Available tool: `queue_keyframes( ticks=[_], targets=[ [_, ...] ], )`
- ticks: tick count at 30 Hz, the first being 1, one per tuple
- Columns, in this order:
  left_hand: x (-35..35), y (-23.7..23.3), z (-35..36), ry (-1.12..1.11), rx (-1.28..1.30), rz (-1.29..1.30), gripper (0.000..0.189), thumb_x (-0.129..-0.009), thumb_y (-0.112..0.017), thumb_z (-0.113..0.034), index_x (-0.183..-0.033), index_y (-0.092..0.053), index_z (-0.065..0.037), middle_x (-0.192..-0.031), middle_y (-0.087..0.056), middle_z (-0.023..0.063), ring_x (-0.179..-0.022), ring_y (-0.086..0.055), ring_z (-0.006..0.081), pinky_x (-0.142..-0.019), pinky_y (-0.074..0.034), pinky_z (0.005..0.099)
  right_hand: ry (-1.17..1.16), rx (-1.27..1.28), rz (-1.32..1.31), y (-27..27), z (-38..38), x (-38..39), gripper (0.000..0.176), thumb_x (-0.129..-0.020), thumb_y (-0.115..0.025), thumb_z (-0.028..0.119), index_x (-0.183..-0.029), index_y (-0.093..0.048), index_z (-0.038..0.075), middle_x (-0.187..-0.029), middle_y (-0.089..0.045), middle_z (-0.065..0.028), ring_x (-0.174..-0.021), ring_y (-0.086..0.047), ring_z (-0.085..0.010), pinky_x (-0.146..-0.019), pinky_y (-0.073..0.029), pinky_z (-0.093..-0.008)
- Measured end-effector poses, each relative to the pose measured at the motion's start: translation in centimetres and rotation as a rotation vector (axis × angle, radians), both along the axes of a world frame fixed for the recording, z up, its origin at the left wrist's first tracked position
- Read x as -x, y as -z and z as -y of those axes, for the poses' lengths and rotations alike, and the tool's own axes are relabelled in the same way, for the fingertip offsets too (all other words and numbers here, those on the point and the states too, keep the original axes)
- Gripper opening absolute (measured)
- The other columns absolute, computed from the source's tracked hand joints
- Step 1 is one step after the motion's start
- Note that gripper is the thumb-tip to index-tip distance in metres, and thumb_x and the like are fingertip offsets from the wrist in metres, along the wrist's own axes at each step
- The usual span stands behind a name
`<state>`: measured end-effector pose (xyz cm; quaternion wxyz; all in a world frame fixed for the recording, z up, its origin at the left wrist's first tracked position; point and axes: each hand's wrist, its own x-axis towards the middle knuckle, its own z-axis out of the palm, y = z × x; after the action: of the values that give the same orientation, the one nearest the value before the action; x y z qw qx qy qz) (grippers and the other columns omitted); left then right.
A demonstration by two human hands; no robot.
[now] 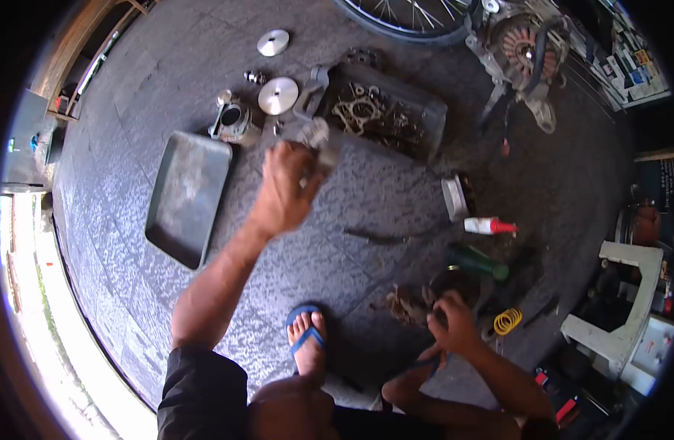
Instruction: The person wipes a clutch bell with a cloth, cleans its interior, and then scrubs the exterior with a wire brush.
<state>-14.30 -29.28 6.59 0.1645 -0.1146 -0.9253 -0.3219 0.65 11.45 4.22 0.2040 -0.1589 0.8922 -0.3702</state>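
My left hand [286, 183] reaches out over the floor, its fingers closed on a pale grey metal engine part [317, 134] smeared by motion. Just beyond it lie a shiny metal disc [278, 96] and a cylinder block [235, 122]. Low on the right, my right hand [454, 326] has its fingers curled in beside a dark, dirty mechanical part [404, 304]; what they grip is hidden. A green bottle [478, 262] and a yellow coil spring [508, 321] lie close to that hand.
An empty metal tray [189, 198] sits on the left. Ahead, a grey bin [429, 121] holds gaskets and small parts. A wheel [418, 33] and an engine with a stator [528, 55] stand at the back. A white, red-capped tube [487, 226] lies on the right.
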Motion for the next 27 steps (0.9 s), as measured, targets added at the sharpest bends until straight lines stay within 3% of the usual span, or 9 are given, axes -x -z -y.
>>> queue_keyframes(
  ticks=[4,10,13,17,18,20,23,25,27],
  targets=[
    [-13.9,3.0,-8.2,0.147,0.040,0.337,0.031,-0.081,-0.069,-0.011,-0.110,-0.063,0.000,-0.116,-0.051,0.0207,-0.112,-0.046,0.0414,-0.097,-0.038,0.0513,0.223,0.063,0.296,-1.6,-0.8,-1.1,0.033,-0.086,-0.070,0.023,-0.104,-0.061,-0.003,-0.096,-0.064,-0.0154,-0.092,-0.062,-0.0261,-0.083,-0.049,-0.0361],
    [-23.1,8.7,-13.1,0.539,0.332,0.191,0.024,-0.086,-0.058,-0.018,-0.101,-0.068,-0.003,-0.125,-0.054,0.0176,-0.132,-0.043,0.0374,-0.117,-0.026,0.0562,0.438,0.060,0.450,-2.1,-1.1,-5.0,0.038,-0.086,-0.071,0.025,-0.105,-0.063,-0.007,-0.092,-0.067,-0.0133,-0.088,-0.063,-0.0185,-0.080,-0.049,-0.0337],
    [-24.6,11.5,-14.0,0.548,0.373,0.166,0.021,-0.087,-0.056,-0.018,-0.101,-0.068,-0.008,-0.128,-0.054,0.0163,-0.137,-0.039,0.0363,-0.121,-0.021,0.0569,0.536,0.091,0.574,-1.7,0.1,-6.2,0.038,-0.085,-0.070,0.024,-0.104,-0.062,-0.007,-0.092,-0.067,-0.0142,-0.088,-0.064,-0.0190,-0.080,-0.051,-0.0359],
    [-25.6,12.9,-13.2,0.459,0.344,0.172,0.022,-0.087,-0.058,-0.020,-0.102,-0.068,-0.008,-0.133,-0.051,0.0162,-0.136,-0.040,0.0361,-0.121,-0.022,0.0573,0.644,0.103,0.478,3.5,-0.3,-9.8,0.025,-0.082,-0.069,0.013,-0.102,-0.061,0.000,-0.083,-0.063,-0.0060,-0.077,-0.063,-0.0150,-0.070,-0.051,-0.0310],
    [-25.8,13.0,-12.7,0.446,0.352,0.150,0.034,-0.084,-0.063,-0.021,-0.116,-0.064,-0.007,-0.134,-0.049,0.0184,-0.134,-0.042,0.0371,-0.116,-0.029,0.0573,0.644,0.106,0.479,5.8,-0.5,-10.8,0.025,-0.082,-0.069,0.013,-0.102,-0.061,0.000,-0.083,-0.063,-0.0060,-0.077,-0.063,-0.0150,-0.070,-0.051,-0.0310],
    [-26.1,11.4,-12.1,0.366,0.188,0.266,0.042,-0.083,-0.065,-0.022,-0.123,-0.061,-0.007,-0.135,-0.048,0.0198,-0.133,-0.042,0.0383,-0.113,-0.032,0.0568,0.795,-0.238,0.447,8.9,-0.3,-13.2,0.033,-0.079,-0.069,0.012,-0.110,-0.062,0.004,-0.084,-0.064,-0.0069,-0.081,-0.063,-0.0175,-0.075,-0.051,-0.0312],
    [-25.6,10.9,-12.1,0.120,-0.013,0.372,0.061,-0.083,-0.069,-0.024,-0.137,-0.049,-0.004,-0.132,-0.050,0.0253,-0.127,-0.048,0.0421,-0.103,-0.042,0.0534,0.876,-0.407,0.496,3.5,4.3,-11.9,0.044,-0.078,-0.071,0.013,-0.120,-0.060,0.009,-0.095,-0.066,-0.0075,-0.084,-0.063,-0.0189,-0.075,-0.052,-0.0338],
    [-24.8,13.2,-12.4,-0.250,-0.394,0.609,0.058,-0.088,-0.064,-0.027,-0.137,-0.050,-0.001,-0.129,-0.055,0.0279,-0.120,-0.055,0.0429,-0.101,-0.044,0.0498,0.972,-0.186,0.491,5.6,5.6,-12.4,0.045,-0.080,-0.071,0.015,-0.123,-0.060,0.012,-0.100,-0.066,-0.0066,-0.084,-0.063,-0.0183,-0.072,-0.052,-0.0347],
    [-23.5,13.7,-12.8,-0.305,-0.394,0.586,0.054,-0.093,-0.059,-0.035,-0.131,-0.056,0.004,-0.119,-0.063,0.0294,-0.112,-0.061,0.0416,-0.098,-0.046,0.0454,1.056,0.036,0.470,7.3,6.7,-12.3,0.046,-0.082,-0.072,0.018,-0.126,-0.059,0.014,-0.106,-0.065,-0.0058,-0.084,-0.063,-0.0177,-0.069,-0.052,-0.0357]
  ],
)
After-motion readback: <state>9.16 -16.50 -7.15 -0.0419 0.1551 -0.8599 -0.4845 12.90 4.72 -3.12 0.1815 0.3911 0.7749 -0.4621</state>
